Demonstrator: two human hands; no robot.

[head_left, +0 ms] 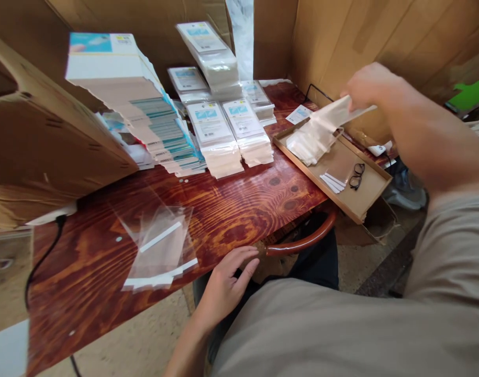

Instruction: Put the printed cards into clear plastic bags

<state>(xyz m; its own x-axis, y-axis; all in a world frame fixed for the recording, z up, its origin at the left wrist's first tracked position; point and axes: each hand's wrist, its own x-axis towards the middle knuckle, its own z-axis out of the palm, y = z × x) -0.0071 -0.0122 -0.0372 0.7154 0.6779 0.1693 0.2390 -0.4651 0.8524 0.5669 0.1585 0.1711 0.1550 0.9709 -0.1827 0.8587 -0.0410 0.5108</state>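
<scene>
Our right hand (369, 88) pinches clear bags (318, 129) above a tray (369, 189); our left hand (227, 277), loosely spread, is near the table (239, 201)

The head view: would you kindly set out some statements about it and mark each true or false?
1. The right hand holds clear plastic bags. True.
2. The glasses lie outside the cardboard tray. False: the glasses lie inside the cardboard tray.
3. Loose bags with white strips lie on the table. True.
4. The left hand is inside the cardboard tray. False: the left hand is by the table's near edge, holding nothing visible.
</scene>
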